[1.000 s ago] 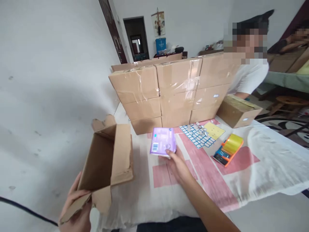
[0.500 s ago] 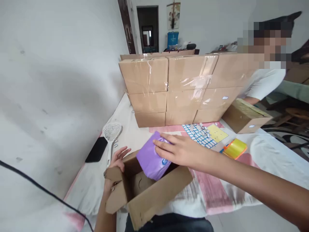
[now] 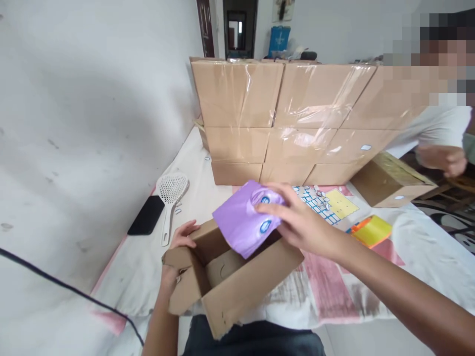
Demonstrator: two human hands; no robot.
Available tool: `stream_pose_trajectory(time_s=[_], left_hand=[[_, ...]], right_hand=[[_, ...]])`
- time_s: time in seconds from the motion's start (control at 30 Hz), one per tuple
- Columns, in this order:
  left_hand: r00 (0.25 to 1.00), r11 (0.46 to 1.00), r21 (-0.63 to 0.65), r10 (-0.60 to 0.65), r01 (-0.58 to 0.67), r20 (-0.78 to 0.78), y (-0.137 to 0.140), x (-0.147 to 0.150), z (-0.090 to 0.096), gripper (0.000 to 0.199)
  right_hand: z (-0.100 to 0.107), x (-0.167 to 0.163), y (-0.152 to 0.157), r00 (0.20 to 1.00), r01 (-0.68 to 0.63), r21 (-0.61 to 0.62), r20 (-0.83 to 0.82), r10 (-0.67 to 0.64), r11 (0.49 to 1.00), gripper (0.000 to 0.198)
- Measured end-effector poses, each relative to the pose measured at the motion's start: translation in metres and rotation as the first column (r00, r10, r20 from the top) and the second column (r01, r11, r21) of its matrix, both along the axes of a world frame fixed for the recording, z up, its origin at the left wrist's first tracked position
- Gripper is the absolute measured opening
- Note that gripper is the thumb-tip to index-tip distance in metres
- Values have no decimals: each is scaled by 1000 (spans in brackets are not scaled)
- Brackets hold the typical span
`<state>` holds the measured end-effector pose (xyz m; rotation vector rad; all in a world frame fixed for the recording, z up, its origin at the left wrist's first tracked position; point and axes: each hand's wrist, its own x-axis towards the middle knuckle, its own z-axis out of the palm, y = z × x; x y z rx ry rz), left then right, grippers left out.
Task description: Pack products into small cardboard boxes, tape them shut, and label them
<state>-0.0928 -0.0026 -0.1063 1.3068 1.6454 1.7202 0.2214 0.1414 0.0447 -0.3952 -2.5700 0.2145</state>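
Leftmost on the cloth-covered tabletop (image 3: 137, 279), a flat black object (image 3: 146, 215) lies beside a white perforated scoop (image 3: 172, 189). Next, the left hand (image 3: 182, 236) keeps a curled grip on the left end of an open cardboard box (image 3: 252, 287). Over the box's opening tilts a purple packet (image 3: 241, 216), its right side pinched in the closed grip of the right hand (image 3: 299, 220). Behind stand stacked cartons (image 3: 241, 94). Farther right, a tape dispenser (image 3: 372, 231) sits near a single carton (image 3: 389, 180); beyond hangs another person's hand (image 3: 451, 160).

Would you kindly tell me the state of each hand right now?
Left hand: closed on the box.
Right hand: closed, holding the pack.
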Motion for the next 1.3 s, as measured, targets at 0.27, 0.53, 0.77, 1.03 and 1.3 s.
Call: stream_pose_trajectory(time_s=[0.27, 0.53, 0.77, 1.03, 1.3], left_hand=[[988, 994, 4, -105, 105, 111, -20, 16, 111, 87], [997, 996, -61, -61, 64, 54, -29, 57, 139, 83], [964, 962, -106, 260, -253, 60, -47, 133, 139, 76], [875, 939, -50, 296, -340, -382, -74, 95, 90, 55], [992, 918, -377, 123, -123, -23, -67, 75, 52, 77]], right_hand=[[33, -28, 7, 915, -402, -246, -156, 373, 882, 66], [34, -16, -49, 979, -80, -326, -202, 14, 942, 66], [10, -42, -106, 960, 278, 182, -73, -269, 943, 105], [24, -21, -60, 989, -45, 14, 139, 43, 999, 83], [0, -40, -40, 830, -317, -101, 451, 327, 943, 71]])
